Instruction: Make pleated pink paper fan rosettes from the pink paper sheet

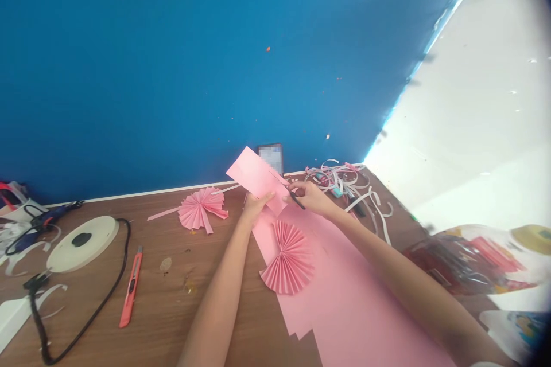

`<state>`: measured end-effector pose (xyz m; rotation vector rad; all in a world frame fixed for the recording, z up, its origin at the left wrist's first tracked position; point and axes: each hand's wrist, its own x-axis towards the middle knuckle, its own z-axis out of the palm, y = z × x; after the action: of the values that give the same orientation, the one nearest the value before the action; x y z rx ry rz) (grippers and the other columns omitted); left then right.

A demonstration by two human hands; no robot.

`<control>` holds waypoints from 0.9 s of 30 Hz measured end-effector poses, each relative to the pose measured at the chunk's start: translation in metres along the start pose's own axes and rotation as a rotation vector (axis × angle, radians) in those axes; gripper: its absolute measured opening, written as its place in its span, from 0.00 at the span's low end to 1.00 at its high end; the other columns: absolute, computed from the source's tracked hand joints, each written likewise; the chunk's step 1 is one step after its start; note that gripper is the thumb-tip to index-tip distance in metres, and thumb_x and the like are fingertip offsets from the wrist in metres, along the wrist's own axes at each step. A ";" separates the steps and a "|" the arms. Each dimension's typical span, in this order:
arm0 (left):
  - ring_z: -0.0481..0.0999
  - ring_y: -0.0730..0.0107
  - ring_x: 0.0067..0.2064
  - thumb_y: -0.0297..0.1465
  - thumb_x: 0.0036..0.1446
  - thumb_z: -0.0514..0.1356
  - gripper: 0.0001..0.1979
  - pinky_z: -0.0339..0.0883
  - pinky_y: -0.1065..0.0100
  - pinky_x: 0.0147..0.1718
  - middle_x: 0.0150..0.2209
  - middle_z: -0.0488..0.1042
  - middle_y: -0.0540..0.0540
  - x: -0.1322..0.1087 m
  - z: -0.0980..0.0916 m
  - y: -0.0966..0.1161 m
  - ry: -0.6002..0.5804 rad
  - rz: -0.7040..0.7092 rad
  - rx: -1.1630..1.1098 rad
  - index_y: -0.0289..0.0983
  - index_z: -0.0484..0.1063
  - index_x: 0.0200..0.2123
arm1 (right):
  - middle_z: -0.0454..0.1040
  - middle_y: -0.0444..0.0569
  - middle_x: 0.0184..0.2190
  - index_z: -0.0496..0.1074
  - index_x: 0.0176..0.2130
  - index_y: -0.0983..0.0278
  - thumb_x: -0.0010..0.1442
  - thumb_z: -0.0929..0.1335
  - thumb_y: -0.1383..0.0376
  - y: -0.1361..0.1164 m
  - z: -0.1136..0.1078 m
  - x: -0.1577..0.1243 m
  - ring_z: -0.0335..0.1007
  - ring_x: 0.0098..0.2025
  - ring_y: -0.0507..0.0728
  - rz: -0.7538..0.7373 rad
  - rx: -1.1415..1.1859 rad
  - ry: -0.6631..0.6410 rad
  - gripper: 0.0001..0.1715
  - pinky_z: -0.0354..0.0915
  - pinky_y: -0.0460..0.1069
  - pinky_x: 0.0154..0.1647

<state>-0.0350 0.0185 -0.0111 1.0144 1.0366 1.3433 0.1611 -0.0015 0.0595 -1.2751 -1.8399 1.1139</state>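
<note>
Over desk (166, 304): left hand (256, 206) holds pink paper (252, 171); right hand (312, 195), scissors (297, 200).

Now a pink paper piece (252, 169) is being gripped by the left hand (258, 205), scissors (297, 200) being held at its edge by the right hand (313, 197)! At five o'clock from it, a pleated fan (290, 264) is being borne mostly by a pink sheet (357, 298); at eight, a second fan (198, 210) and a red cutter (128, 301), by the brown table (167, 309); at three, curled strips (336, 174) are lying tangled.
</note>
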 end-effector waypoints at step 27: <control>0.76 0.60 0.46 0.34 0.36 0.71 0.27 0.68 0.61 0.46 0.47 0.76 0.38 -0.001 0.000 0.003 -0.045 0.010 -0.064 0.33 0.73 0.43 | 0.59 0.41 0.22 0.74 0.33 0.67 0.49 0.69 0.53 0.017 -0.005 0.004 0.49 0.24 0.48 -0.151 -0.039 0.013 0.19 0.47 0.44 0.24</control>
<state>-0.0360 0.0177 -0.0087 0.9987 0.9502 1.3479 0.1708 0.0070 0.0465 -1.1411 -1.9221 0.9914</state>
